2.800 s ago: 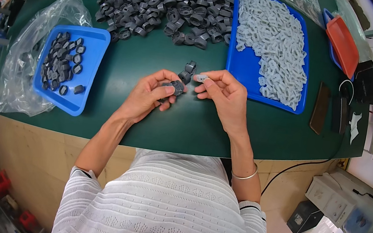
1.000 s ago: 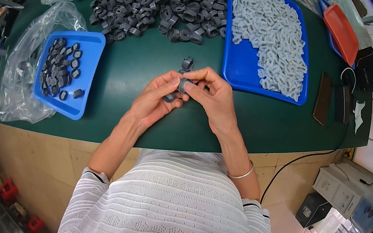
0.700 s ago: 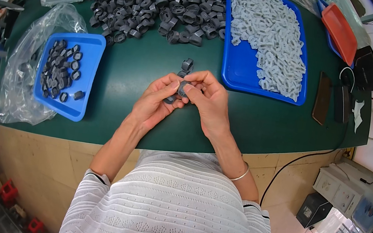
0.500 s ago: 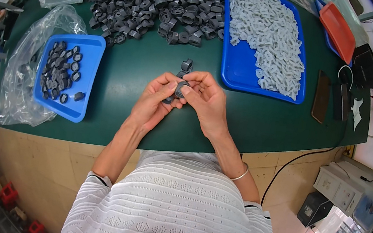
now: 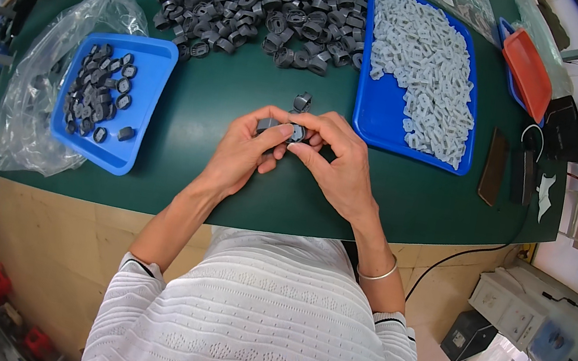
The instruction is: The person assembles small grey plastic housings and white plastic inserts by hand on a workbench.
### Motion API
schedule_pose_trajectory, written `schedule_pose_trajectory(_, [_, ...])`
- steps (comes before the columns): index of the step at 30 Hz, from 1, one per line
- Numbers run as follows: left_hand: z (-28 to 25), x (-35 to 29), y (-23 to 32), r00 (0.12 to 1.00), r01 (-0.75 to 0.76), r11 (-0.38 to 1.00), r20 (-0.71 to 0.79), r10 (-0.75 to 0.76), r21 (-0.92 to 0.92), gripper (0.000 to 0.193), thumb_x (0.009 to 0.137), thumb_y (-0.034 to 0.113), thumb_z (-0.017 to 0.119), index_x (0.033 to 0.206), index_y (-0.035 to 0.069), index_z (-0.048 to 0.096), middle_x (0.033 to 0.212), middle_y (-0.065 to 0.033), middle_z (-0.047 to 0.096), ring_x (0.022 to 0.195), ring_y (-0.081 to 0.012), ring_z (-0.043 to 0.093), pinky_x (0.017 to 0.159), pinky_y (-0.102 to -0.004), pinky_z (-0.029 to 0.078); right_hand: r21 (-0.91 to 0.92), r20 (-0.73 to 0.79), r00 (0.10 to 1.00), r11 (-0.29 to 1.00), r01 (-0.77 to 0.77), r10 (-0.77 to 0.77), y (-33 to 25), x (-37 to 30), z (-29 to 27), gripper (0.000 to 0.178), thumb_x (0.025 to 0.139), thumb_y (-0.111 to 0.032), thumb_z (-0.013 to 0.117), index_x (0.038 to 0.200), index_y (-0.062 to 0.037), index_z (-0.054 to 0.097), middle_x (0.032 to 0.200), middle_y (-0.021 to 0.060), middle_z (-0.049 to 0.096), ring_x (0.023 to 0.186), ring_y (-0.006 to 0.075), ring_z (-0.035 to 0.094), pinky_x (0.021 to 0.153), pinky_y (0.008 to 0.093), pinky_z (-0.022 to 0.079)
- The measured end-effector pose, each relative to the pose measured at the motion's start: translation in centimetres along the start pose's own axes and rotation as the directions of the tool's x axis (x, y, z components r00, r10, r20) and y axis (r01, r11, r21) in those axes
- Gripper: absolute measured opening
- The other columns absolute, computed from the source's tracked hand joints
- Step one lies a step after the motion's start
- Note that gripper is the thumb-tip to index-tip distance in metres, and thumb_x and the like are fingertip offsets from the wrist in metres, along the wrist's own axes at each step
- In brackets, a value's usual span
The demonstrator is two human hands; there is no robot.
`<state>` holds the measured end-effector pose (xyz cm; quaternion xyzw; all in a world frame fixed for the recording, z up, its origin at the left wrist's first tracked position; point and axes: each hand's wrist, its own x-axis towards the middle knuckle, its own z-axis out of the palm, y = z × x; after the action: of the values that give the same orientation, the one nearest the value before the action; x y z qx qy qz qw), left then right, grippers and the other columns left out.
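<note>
Above the near middle of the green table, my two hands meet at a small dark grey plastic ring-shaped part with a paler grey face. My left hand pinches it from the left, thumb on top. A second dark grey part shows among the left fingers. On the other side, my right hand is closed on the ring part with thumb and fingers. Just beyond my fingertips lies a loose dark grey part. The fingers hide much of what is held.
A large pile of dark grey parts covers the far table. Right of it stands a blue tray with many pale grey pieces. A smaller blue tray at left holds finished-looking dark parts, beside clear plastic bags. A phone-like slab lies at right.
The view has shifted slightly. My right thumb has moved off the ring part's face to its near side, and a paler face now shows. Both hands remain together at it.
</note>
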<state>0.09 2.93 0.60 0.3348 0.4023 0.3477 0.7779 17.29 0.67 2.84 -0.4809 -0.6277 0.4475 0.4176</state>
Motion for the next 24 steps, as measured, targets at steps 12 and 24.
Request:
schedule_pose_trajectory(12, [0.5, 0.2, -0.1, 0.991, 0.128, 0.963, -0.004, -0.133, -0.236, 0.003, 0.087, 0.005, 0.06, 0.089, 0.007, 0.059, 0.079, -0.0002, 0.057, 0.062, -0.0035, 0.044, 0.048, -0.0186, 0.03, -0.211, -0.073, 0.97, 0.954, 0.211, -0.231, 1.5, -0.7, 0.9, 0.038, 0.07, 0.006, 0.073, 0.106, -0.0041, 0.067, 0.085, 0.0058, 0.059, 0.072, 0.0157, 0.054, 0.064, 0.0261, 0.046])
schedule_pose_trajectory(24, [-0.4, 0.2, 1.0, 0.993, 0.112, 0.985, 0.023, -0.116, 0.128, 0.011, 0.084, 0.012, 0.066, 0.092, 0.007, 0.06, 0.072, 0.0033, 0.054, 0.058, -0.0013, 0.042, 0.046, -0.0189, 0.028, -0.144, -0.156, 0.969, 0.975, 0.172, -0.194, 2.2, -0.5, 1.1, 0.033, 0.07, 0.003, 0.075, 0.1, -0.0049, 0.065, 0.079, 0.0065, 0.056, 0.071, 0.0192, 0.054, 0.059, 0.0302, 0.045])
